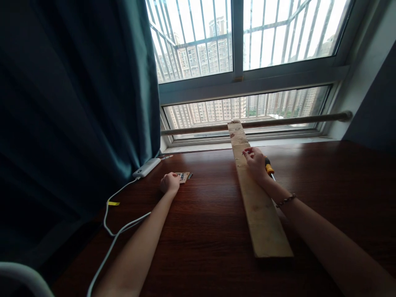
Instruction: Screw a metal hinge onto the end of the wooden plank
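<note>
On the left of the tabletop, my left hand is closed with its fingertips at the edge of a small flat piece, tan and grey, perhaps a card or small pack. What those fingers grip is hidden. Small dark slim pieces lie beside it. A long wooden board runs from near me toward the window. Over its far half, my right hand is closed in a pinch, holding something too small to name. Just right of that hand lies a screwdriver with a black and yellow handle, partly hidden by the forearm.
The board's far end meets a horizontal rail before the barred window. A white power strip or adapter with a white cable lies at left, below a dark blue curtain. The brown tabletop extends around the board.
</note>
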{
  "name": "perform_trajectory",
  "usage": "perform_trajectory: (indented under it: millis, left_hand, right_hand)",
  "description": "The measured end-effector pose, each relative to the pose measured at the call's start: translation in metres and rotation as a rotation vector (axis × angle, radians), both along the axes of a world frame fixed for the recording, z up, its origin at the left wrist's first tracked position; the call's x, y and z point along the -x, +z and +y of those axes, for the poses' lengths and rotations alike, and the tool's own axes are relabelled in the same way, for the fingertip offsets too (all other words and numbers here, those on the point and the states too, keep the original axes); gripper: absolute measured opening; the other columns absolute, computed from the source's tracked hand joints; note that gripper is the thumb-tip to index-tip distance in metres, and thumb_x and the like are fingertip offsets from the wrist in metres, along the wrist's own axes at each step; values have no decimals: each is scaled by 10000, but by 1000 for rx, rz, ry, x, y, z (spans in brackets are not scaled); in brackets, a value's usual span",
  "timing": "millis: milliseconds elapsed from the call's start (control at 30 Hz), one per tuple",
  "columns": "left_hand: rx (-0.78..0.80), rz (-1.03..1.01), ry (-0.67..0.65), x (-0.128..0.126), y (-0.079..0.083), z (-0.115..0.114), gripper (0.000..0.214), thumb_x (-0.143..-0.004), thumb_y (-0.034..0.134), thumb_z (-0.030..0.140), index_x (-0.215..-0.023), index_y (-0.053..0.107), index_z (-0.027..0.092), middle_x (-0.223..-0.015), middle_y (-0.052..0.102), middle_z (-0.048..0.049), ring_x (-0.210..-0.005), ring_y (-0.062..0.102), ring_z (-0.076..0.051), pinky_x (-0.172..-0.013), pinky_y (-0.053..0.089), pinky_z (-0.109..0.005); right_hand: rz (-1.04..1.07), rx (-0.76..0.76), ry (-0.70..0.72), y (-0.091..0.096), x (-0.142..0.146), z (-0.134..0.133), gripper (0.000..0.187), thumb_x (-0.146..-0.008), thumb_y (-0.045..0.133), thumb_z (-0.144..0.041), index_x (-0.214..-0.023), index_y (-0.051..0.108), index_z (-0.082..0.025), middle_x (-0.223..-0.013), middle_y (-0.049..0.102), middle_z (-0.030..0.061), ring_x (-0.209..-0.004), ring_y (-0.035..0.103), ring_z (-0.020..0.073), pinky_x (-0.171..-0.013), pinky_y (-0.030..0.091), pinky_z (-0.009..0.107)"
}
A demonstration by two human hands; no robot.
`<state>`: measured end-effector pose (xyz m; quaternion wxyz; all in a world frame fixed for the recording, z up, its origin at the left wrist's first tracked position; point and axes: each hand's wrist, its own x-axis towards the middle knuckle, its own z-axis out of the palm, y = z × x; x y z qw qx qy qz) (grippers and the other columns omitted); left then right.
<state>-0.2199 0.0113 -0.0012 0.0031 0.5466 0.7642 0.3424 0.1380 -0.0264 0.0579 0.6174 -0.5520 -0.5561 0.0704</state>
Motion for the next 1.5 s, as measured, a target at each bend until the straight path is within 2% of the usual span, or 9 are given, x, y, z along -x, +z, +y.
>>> perform_trajectory:
  millis: [100, 167, 233, 333, 467, 833, 1067, 1267, 1500]
  left_hand:
    - [-84, 89, 78, -5, 5, -3, 215, -688, 574, 307, -834, 649, 168, -949, 605, -155, -886, 545, -308, -738, 420, -408]
    - [-206, 120, 12, -19, 14, -8, 223, -711, 561, 304, -867, 646, 169, -981, 590, -137, -935, 525, -290, -810, 403, -405]
    - [-291, 49, -175, -43, 27, -17, 215, -736, 544, 308, -858, 650, 167, -969, 601, -108, -929, 531, -250, -846, 395, -369]
    - [-218, -347, -549, -93, 48, -41, 253, -745, 549, 355, -836, 661, 148, -848, 654, -77, -758, 579, -188, -717, 449, -300]
    - [-11, -757, -909, -143, 64, -77, 314, -709, 605, 382, -884, 681, 133, -805, 680, -75, -734, 594, -177, -646, 459, -273]
    - [131, -1091, -779, -144, 62, -91, 283, -574, 737, 334, -776, 694, 140, -687, 665, -52, -649, 594, -127, -610, 447, -232]
    - [62, -987, -922, -151, 63, -97, 277, -639, 680, 353, -821, 708, 147, -796, 690, -70, -798, 615, -199, -791, 475, -333]
    - [-20, -794, -969, -152, 65, -99, 172, -675, 622, 268, -793, 710, 178, -880, 665, -49, -781, 599, -177, -714, 495, -286]
    - [18, -773, -940, -149, 57, -94, 192, -683, 634, 269, -814, 706, 149, -717, 678, -52, -682, 612, -170, -678, 487, -284]
  right_hand:
    - [59, 4, 10, 4, 2, -3, 236, -730, 553, -376, -776, 606, -151, -735, 576, 49, -557, 488, 136, -571, 398, 288]
    - [172, 37, 105, 9, 10, -9, 259, -700, 584, -402, -769, 602, -154, -677, 565, 29, -522, 473, 122, -521, 384, 269]
    - [350, 127, 306, 14, 23, -18, 297, -653, 628, -432, -752, 593, -155, -592, 533, -3, -474, 447, 102, -462, 355, 243]
    - [602, 328, 659, 17, 46, -31, 340, -549, 718, -420, -697, 584, -144, -538, 502, -31, -443, 429, 70, -421, 326, 209]
    - [683, 442, 858, 12, 65, -43, 328, -516, 760, -368, -675, 599, -131, -579, 553, -21, -478, 466, 52, -454, 355, 187]
    - [325, 306, 753, 15, 67, -53, 354, -529, 752, -375, -746, 591, -147, -504, 548, -41, -418, 494, 82, -382, 377, 189]
    - [245, 303, 653, 7, 64, -47, 307, -522, 763, -346, -700, 604, -155, -530, 588, -8, -506, 586, 152, -471, 465, 250]
    - [165, 285, 566, 10, 62, -50, 253, -538, 756, -335, -661, 625, -156, -578, 631, 19, -565, 604, 169, -489, 451, 244]
    - [150, 377, 620, 11, 59, -48, 235, -550, 753, -292, -707, 647, -153, -602, 650, 25, -552, 621, 174, -504, 477, 258]
